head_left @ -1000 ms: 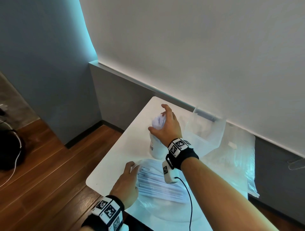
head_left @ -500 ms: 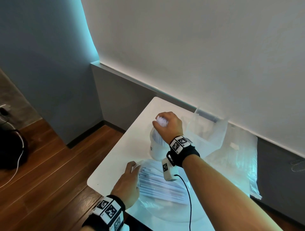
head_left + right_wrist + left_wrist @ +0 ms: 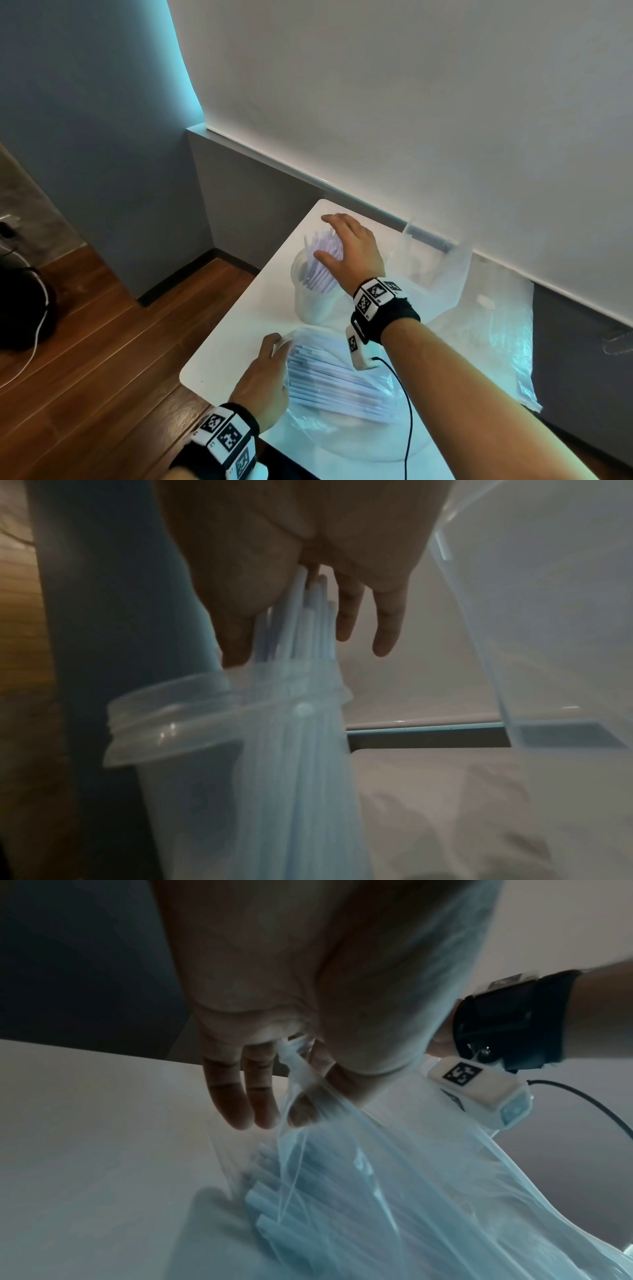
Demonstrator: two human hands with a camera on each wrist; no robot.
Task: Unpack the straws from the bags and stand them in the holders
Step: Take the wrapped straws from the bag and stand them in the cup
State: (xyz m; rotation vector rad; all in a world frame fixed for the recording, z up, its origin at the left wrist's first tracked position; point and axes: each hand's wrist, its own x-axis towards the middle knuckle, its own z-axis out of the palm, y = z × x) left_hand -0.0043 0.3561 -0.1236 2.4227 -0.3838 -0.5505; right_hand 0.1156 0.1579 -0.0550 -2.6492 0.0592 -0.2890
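The right hand hangs with straight fingers over a bunch of pale straws, its palm touching their top ends. The straws stand tilted in a clear round holder, leaning on its rim. A clear box stands just beside, on the white table.

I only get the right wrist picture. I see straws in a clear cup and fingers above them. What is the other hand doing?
Observer: The left hand pinches the edge of a plastic bag on the table.
Child: Is the bag empty?
Observer: No, more straws lie flat inside it.
Child: Is my hand squeezing the cup straws?
Observer: No. From the head view, the right hand is spread open over the straws in the cup, which lean sideways.
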